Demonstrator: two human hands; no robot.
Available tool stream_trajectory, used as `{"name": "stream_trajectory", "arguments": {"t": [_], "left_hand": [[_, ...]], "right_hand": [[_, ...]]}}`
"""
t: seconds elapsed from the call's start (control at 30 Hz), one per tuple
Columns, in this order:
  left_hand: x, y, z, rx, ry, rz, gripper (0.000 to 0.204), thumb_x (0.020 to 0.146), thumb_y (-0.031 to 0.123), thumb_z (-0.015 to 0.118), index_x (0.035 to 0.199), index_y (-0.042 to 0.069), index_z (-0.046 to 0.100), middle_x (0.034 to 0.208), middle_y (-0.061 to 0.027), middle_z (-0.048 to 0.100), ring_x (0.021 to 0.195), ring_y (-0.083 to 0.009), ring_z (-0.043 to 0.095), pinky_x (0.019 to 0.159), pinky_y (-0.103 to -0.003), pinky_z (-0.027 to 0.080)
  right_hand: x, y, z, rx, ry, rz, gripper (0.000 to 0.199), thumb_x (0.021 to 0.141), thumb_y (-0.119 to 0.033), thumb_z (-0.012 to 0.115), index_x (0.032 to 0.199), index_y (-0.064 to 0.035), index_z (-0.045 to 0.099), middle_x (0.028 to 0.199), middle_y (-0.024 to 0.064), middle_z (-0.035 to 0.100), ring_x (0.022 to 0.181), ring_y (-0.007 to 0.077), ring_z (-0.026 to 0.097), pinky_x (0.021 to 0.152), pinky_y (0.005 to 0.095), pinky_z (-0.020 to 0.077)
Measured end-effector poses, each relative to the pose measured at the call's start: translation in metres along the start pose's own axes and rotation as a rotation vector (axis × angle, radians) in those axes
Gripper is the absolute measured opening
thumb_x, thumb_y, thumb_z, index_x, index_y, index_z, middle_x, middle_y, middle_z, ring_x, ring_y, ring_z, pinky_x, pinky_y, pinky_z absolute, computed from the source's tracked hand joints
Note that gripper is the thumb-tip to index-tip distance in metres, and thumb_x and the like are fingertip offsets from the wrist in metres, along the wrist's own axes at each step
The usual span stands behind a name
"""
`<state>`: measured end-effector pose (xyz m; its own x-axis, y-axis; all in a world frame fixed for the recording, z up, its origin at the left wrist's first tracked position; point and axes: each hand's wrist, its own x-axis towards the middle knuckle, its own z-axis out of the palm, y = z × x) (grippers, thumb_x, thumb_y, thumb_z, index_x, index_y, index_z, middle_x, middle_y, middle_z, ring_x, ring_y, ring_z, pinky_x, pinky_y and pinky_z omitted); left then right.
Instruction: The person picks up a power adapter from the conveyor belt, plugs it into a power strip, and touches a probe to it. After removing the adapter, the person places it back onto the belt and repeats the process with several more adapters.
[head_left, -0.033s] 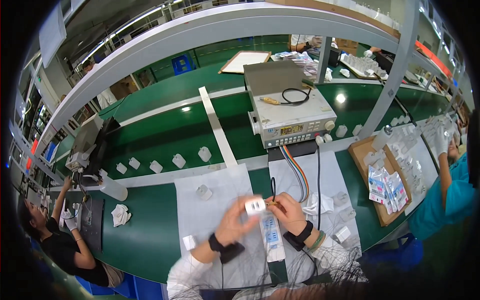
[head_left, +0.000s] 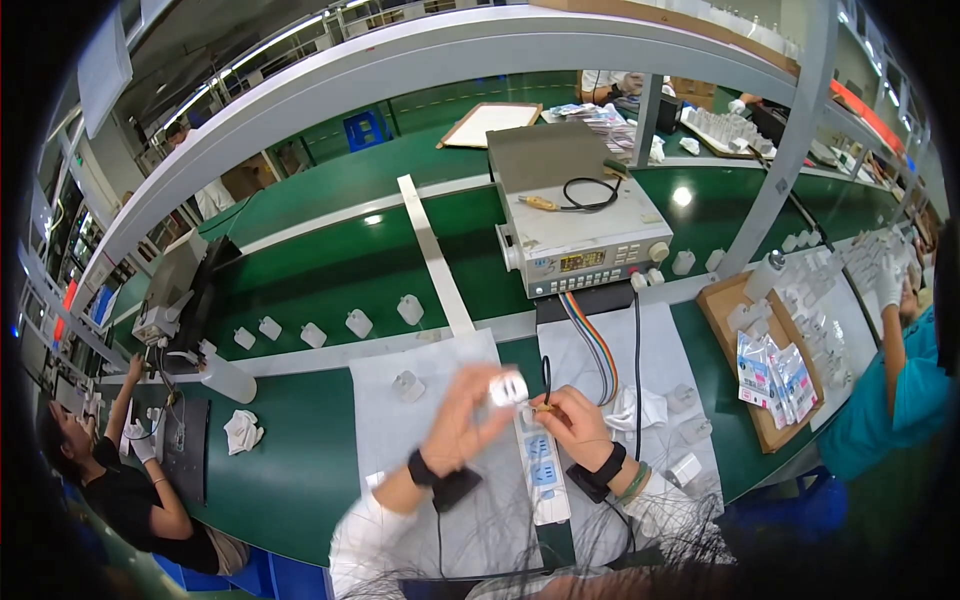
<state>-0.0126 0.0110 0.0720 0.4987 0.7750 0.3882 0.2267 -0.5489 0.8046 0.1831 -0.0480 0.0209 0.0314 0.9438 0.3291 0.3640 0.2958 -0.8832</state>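
My left hand [head_left: 458, 420], smeared by motion, pinches a small white plug-in charger [head_left: 508, 389] between fingertips and thumb, above the far end of a white power strip [head_left: 549, 508] with blue sockets. The charger's face with dark slots is turned up. Just right of it, the fingers of my right hand [head_left: 577, 418] close on a brass-coloured connector [head_left: 541, 407]; a black cable [head_left: 547, 372] loops up beside it. A small gap separates charger and connector. One translucent white charger [head_left: 408, 386] lies beyond my left hand on the white sheet [head_left: 385, 440].
A grey bench instrument [head_left: 590, 240] stands ahead, with a rainbow ribbon cable [head_left: 590, 335] hanging down. Several chargers [head_left: 358, 321] line the green belt. Right are a white cloth [head_left: 640, 408] and cardboard tray [head_left: 770, 430]. Co-workers sit left [head_left: 120, 480] and right [head_left: 880, 370].
My left hand has drawn slightly left and up with the charger, away from the connector, and the charger has turned to show its slotted face. My right hand stays nearly still.
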Motion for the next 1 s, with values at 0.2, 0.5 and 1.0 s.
{"name": "stream_trajectory", "arguments": {"t": [0.2,0.5,1.0], "left_hand": [[0.124,-0.082,-0.032,0.632,-0.068,0.064,0.035,0.073,0.011,0.069,0.107,0.004,0.06,0.099,-0.0155,0.06,0.096,-0.0361,0.058,0.083,-0.04,0.048],[0.168,-0.14,-0.01,1.326,-0.256,0.056,0.017,0.082,0.017,0.058,0.096,0.017,0.067,0.093,-0.0038,0.067,0.098,-0.0231,0.061,0.074,-0.042,0.047],[0.096,-0.064,-0.091,0.844,-0.099,-0.035,0.039,0.08,0.015,0.066,0.117,0.006,0.056,0.112,-0.0065,0.055,0.102,-0.0242,0.057,0.077,-0.037,0.049]], "right_hand": [[0.002,-0.007,0.002,0.07,-0.032,-0.02,0.021,0.086,-0.016,0.069,0.104,-0.0063,0.066,0.081,0.0045,0.055,0.065,0.0127,0.057,0.061,0.024,0.0467],[-0.001,-0.002,-0.004,0.053,-0.042,-0.013,0.021,0.086,-0.018,0.07,0.103,-0.0054,0.067,0.083,0.0052,0.057,0.067,0.0133,0.059,0.062,0.0249,0.0475],[-0.001,0.006,-0.003,0.055,-0.028,-0.049,0.02,0.086,-0.013,0.067,0.104,-0.0056,0.066,0.083,0.0056,0.056,0.068,0.0143,0.058,0.063,0.0254,0.047]]}}
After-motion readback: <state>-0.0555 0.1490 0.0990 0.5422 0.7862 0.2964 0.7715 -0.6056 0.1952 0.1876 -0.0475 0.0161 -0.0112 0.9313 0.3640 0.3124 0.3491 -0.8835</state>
